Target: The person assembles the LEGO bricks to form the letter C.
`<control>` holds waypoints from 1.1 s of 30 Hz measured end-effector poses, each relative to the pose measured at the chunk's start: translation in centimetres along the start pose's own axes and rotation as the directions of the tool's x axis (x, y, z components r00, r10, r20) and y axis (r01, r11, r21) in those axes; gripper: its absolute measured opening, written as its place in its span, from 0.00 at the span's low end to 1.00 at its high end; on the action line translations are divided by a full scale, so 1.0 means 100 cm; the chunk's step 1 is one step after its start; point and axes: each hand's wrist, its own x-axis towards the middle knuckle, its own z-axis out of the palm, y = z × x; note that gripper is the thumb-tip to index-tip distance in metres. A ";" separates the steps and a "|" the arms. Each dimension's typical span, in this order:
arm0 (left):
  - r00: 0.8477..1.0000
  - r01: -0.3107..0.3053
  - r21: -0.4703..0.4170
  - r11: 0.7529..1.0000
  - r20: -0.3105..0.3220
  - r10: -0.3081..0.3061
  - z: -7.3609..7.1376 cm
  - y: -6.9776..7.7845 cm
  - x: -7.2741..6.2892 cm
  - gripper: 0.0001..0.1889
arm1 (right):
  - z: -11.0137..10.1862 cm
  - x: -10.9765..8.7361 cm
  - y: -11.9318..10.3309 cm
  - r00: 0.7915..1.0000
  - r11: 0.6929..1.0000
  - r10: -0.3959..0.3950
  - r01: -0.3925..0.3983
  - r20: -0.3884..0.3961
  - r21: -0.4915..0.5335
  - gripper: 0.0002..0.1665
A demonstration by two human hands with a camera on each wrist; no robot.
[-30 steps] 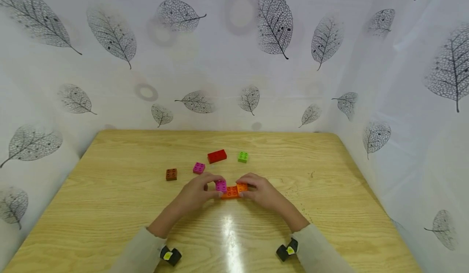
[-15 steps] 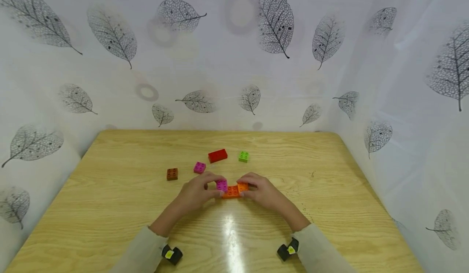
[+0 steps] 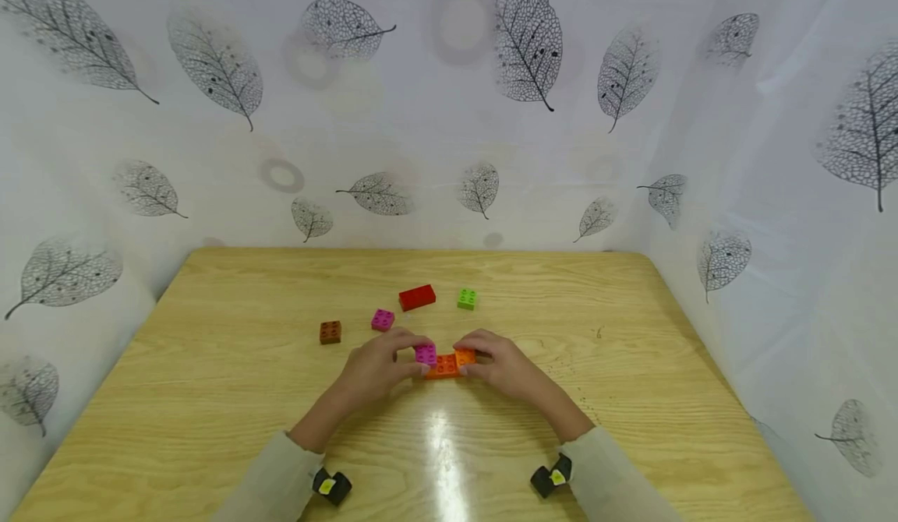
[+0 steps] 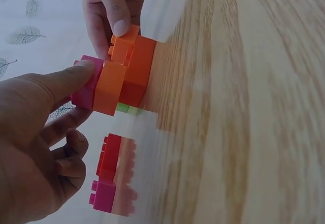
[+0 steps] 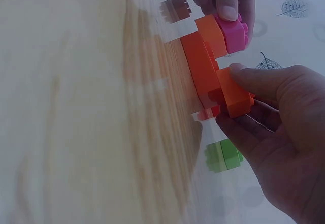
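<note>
At the middle of the table, a long red-orange toy building brick (image 3: 445, 365) lies with smaller bricks raised on both ends. My left hand (image 3: 375, 366) pinches a magenta brick (image 3: 425, 354) between thumb and fingers; the left wrist view shows it stacked over an orange brick (image 4: 109, 87) at the long brick's left end. On the opposite end, my right hand (image 3: 507, 366) pinches another orange brick (image 3: 465, 357), thumb on its near side and fingers on the far side. Bare studs show between the two raised ends.
Behind the hands lie a red brick (image 3: 417, 298) and a green brick (image 3: 466, 298). A second magenta brick (image 3: 382, 320) and a brown brick (image 3: 330, 332) lie to the left. A leaf-print curtain (image 3: 414, 132) encloses the wooden table (image 3: 210, 397) at the back and sides.
</note>
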 end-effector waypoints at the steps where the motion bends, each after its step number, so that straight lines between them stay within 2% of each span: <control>1: 1.000 0.002 0.009 1.000 -0.005 -0.002 0.000 0.001 0.000 0.17 | 0.000 0.000 -0.001 1.000 1.000 0.004 -0.004 0.001 0.003 0.22; 5: 0.999 0.014 0.044 0.999 -0.029 -0.013 0.001 0.002 -0.001 0.17 | -0.002 0.000 -0.005 1.000 1.000 0.003 -0.004 0.006 0.007 0.22; 11: 0.998 0.001 0.063 0.998 -0.063 0.003 0.003 0.001 0.000 0.18 | -0.004 0.001 -0.009 1.000 1.000 -0.008 0.008 0.000 0.012 0.22; 14: 0.999 0.006 0.017 1.000 -0.053 -0.006 0.005 0.000 -0.002 0.18 | -0.003 0.001 -0.007 1.000 1.000 -0.009 0.009 -0.002 0.010 0.22; 17: 1.000 0.023 -0.043 0.999 -0.016 -0.024 0.007 -0.002 -0.004 0.18 | -0.002 0.001 -0.005 1.000 1.000 -0.007 0.007 -0.002 0.005 0.21; 21: 0.998 0.056 -0.120 0.991 0.023 -0.053 0.004 -0.005 -0.004 0.24 | 0.000 -0.001 -0.003 1.000 1.000 0.003 -0.003 -0.001 0.011 0.21; 25: 0.997 0.070 -0.196 0.978 -0.006 -0.072 -0.007 -0.014 -0.002 0.25 | 0.000 -0.001 -0.003 1.000 1.000 0.007 -0.007 -0.003 0.026 0.22; 28: 0.996 0.065 -0.214 0.975 -0.047 -0.077 -0.017 -0.025 0.002 0.24 | 0.000 -0.001 -0.004 1.000 1.000 0.011 -0.011 -0.002 0.030 0.22; 33: 0.986 0.119 -0.231 0.966 -0.089 -0.142 -0.025 -0.043 0.010 0.23 | 0.000 -0.001 -0.003 1.000 1.000 0.020 -0.020 0.001 0.020 0.22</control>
